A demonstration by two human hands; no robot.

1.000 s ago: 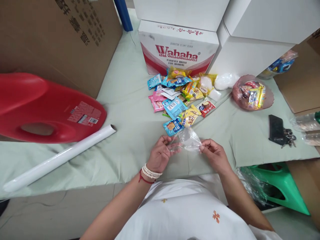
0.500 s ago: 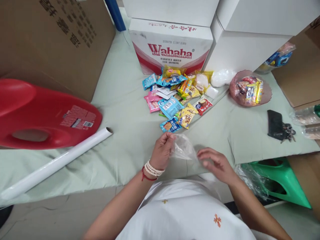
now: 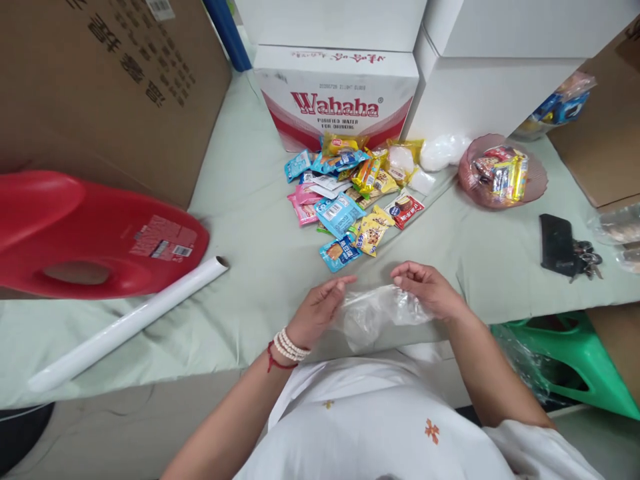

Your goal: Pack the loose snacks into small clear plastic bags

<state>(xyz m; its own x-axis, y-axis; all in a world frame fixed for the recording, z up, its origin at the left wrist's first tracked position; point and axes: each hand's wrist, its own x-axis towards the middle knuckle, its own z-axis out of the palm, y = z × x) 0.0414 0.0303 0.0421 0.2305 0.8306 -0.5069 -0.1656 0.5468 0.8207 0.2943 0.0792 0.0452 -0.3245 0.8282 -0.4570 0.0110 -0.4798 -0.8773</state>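
Observation:
A clear plastic bag (image 3: 373,313) stretches between my two hands near the table's front edge. My left hand (image 3: 320,305), wearing white beads and a red cord, pinches the bag's left side, with its index finger pointing forward. At the other side my right hand (image 3: 427,287) grips the bag's upper right edge between thumb and fingers. Just beyond the hands lies a pile of small wrapped snacks (image 3: 340,215) in blue, pink, yellow and red packets. The nearest packet is a blue one (image 3: 340,253), apart from my fingers.
Behind the snacks stands a Wahaha water carton (image 3: 335,100), with white boxes (image 3: 495,93) beside it. A pink glass bowl (image 3: 470,183) of snacks and a black case with keys (image 3: 557,247) are on the right. Leftward lie a red jug (image 3: 115,267) and a white roll (image 3: 135,323).
My right hand has taken hold of the bag, which is now spread wider between both hands. My left hand has shifted slightly left and lower.

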